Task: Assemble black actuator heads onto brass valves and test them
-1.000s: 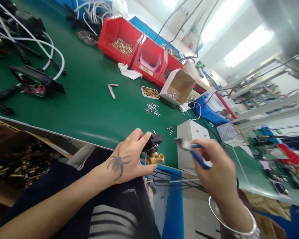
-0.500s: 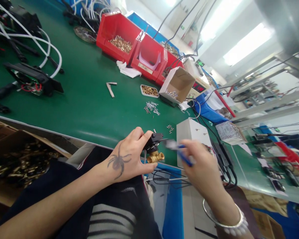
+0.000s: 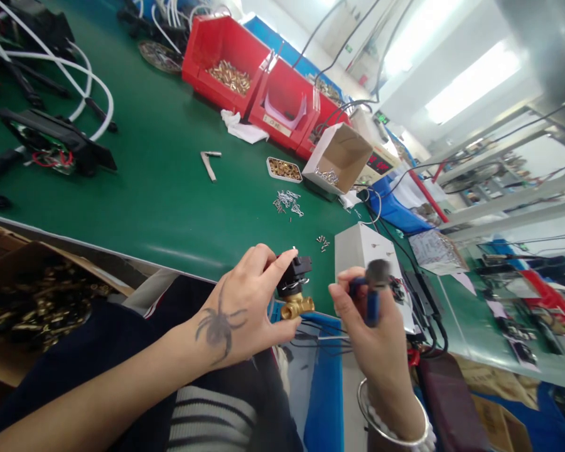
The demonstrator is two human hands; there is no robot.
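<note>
My left hand [image 3: 245, 307], with a spider tattoo on its back, pinches a small brass valve [image 3: 295, 294] that has a black top, holding it at the near edge of the green bench [image 3: 169, 188]. Just right of the valve, my right hand [image 3: 367, 320] is closed around blue-handled pliers [image 3: 371, 295], whose jaws point up. A small gap separates pliers and valve. A loose pile of small metal clips [image 3: 287, 204] lies on the bench beyond my hands.
Red bins [image 3: 245, 63] with brass parts stand at the back, beside an open cardboard box [image 3: 338, 160] and a small tray of brass pieces [image 3: 284, 169]. A white box [image 3: 365, 254] sits right of my hands. A carton of brass fittings [image 3: 37, 301] is at my left. Black housings and white tubes [image 3: 51, 138] lie far left.
My right hand has swung the pliers in from the right and turned them upright close to the valve. My left hand has kept the valve nearly still.
</note>
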